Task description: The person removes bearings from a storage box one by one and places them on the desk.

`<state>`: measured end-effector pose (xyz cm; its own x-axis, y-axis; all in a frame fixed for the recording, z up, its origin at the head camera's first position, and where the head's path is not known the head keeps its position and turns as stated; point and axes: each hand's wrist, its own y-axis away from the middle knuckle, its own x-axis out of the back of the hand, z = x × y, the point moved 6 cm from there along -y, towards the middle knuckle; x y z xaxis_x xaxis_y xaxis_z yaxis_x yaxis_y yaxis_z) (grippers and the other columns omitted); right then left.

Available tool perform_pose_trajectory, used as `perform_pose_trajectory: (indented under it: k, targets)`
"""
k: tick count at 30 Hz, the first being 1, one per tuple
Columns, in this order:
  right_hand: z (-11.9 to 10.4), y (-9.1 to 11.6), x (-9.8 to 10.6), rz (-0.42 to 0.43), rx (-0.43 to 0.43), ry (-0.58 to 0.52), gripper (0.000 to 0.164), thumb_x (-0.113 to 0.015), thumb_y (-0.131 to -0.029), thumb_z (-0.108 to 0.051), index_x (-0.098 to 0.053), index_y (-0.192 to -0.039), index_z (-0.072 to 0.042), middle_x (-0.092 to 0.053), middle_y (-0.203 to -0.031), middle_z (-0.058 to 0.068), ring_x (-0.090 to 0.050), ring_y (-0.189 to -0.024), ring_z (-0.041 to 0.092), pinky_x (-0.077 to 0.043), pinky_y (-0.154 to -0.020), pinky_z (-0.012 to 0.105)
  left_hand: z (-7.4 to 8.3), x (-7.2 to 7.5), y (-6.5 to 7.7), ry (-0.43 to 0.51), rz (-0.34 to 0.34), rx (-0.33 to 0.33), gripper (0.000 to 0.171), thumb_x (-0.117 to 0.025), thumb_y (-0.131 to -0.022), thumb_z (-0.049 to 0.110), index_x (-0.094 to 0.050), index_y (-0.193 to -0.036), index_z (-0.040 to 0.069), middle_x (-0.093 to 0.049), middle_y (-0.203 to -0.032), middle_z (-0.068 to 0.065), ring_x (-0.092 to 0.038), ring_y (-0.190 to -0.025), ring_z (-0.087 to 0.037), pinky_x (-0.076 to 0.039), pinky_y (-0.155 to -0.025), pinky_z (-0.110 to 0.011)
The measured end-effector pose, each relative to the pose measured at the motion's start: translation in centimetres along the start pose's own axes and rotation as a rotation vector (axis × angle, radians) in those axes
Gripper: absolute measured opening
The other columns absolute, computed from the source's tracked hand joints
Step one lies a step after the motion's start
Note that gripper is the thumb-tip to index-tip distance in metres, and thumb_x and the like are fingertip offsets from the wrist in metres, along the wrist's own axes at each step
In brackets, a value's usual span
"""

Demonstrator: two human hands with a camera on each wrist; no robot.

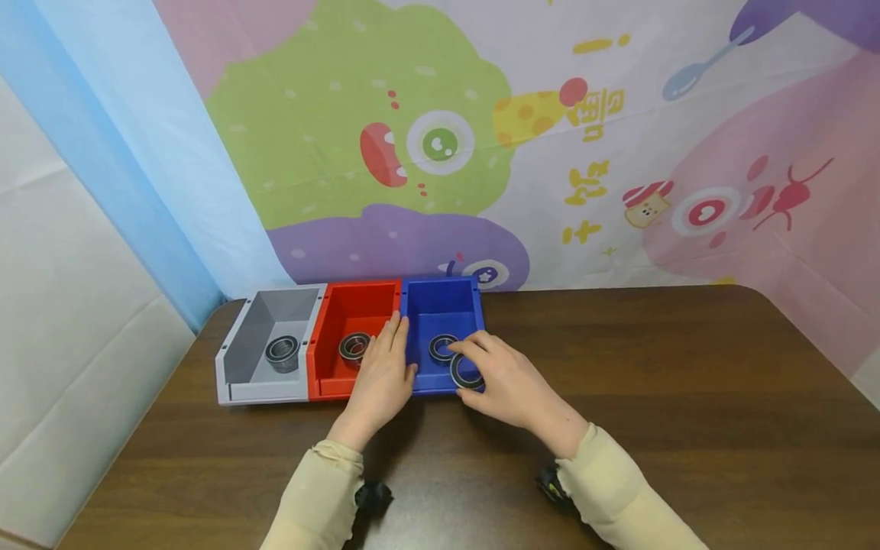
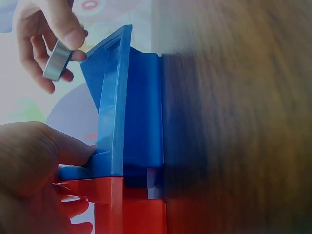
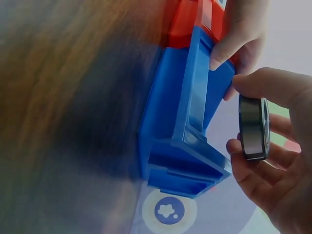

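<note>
My right hand (image 1: 509,382) pinches a ball bearing (image 3: 252,127) by its rim, thumb on one side and fingers on the other. It holds the bearing tilted over the front of the blue bin (image 1: 440,296). Another bearing (image 1: 441,349) lies inside that bin. My left hand (image 1: 382,374) rests across the wall where the blue bin meets the red bin (image 1: 364,294). Its fingers stretch forward and its thumb touches the blue side. A bearing (image 1: 354,348) in the red bin sits beside the left hand, partly covered by it.
To the left, a grey bin (image 1: 296,303) holds bearings (image 1: 282,353), seemingly stacked. All the bins stand side by side on a brown wooden table (image 1: 653,412). A printed cartoon cloth (image 1: 584,237) hangs behind the table.
</note>
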<state>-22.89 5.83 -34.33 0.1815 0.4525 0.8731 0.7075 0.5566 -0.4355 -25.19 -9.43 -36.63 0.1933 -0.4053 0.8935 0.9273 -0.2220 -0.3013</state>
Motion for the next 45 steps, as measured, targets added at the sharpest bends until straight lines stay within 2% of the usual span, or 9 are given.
perform_pose_trajectory:
  k: [9, 14, 21, 25, 34, 45]
  targets:
    - [0.8, 1.3, 0.4, -0.041, -0.053, 0.005, 0.05, -0.074, -0.07, -0.025, -0.057, -0.115, -0.012, -0.055, -0.105, 0.001, -0.056, -0.094, 0.014, -0.05, -0.081, 0.031, -0.2, 0.1, 0.0, 0.009, 0.003, -0.001, 0.07, -0.066, -0.08, 0.012, -0.031, -0.139, -0.002, -0.027, -0.146, -0.018, -0.031, -0.132, -0.034, -0.023, -0.106, -0.053]
    - [1.4, 1.9, 0.9, -0.066, -0.065, 0.012, 0.049, -0.075, -0.068, -0.025, -0.058, -0.112, -0.011, -0.055, -0.101, 0.0, -0.056, -0.088, 0.012, -0.05, -0.077, 0.03, 0.0, 0.1, 0.1, 0.019, -0.006, 0.006, 0.07, -0.066, -0.08, 0.012, -0.031, -0.139, -0.002, -0.027, -0.146, -0.018, -0.03, -0.132, -0.034, -0.022, -0.106, -0.053]
    - [2.7, 2.6, 0.7, -0.217, -0.151, 0.006, 0.044, -0.076, -0.065, -0.026, -0.058, -0.103, -0.011, -0.054, -0.091, 0.0, -0.051, -0.074, 0.01, -0.047, -0.068, 0.029, 0.0, 0.0, -0.1, 0.014, -0.004, 0.005, 0.071, -0.066, -0.08, 0.013, -0.03, -0.139, -0.002, -0.027, -0.146, -0.018, -0.03, -0.132, -0.034, -0.023, -0.106, -0.054]
    - [3.4, 3.0, 0.3, -0.282, -0.197, 0.024, 0.041, -0.076, -0.063, -0.024, -0.057, -0.097, -0.012, -0.052, -0.087, -0.001, -0.051, -0.073, 0.011, -0.046, -0.067, 0.029, -0.1, 0.0, 0.0, 0.014, -0.018, 0.014, 0.071, -0.065, -0.081, 0.014, -0.029, -0.14, -0.001, -0.025, -0.147, -0.017, -0.029, -0.133, -0.033, -0.022, -0.106, -0.054]
    - [3.8, 3.4, -0.6, -0.395, -0.251, -0.009, 0.037, -0.076, -0.064, -0.017, -0.056, -0.095, -0.011, -0.052, -0.086, 0.001, -0.051, -0.073, 0.013, -0.046, -0.066, 0.03, -0.1, 0.0, 0.0, 0.008, -0.015, 0.012, 0.071, -0.065, -0.081, 0.013, -0.028, -0.14, -0.001, -0.025, -0.148, -0.016, -0.029, -0.133, -0.033, -0.022, -0.106, -0.054]
    - [3.5, 3.9, -0.9, -0.485, -0.316, -0.04, 0.041, -0.077, -0.065, -0.015, -0.056, -0.099, -0.007, -0.055, -0.09, 0.004, -0.051, -0.075, 0.015, -0.046, -0.069, 0.032, -0.1, -0.1, 0.1, 0.008, -0.017, 0.015, 0.07, -0.064, -0.082, 0.013, -0.028, -0.14, -0.001, -0.024, -0.148, -0.017, -0.028, -0.133, -0.033, -0.022, -0.106, -0.054]
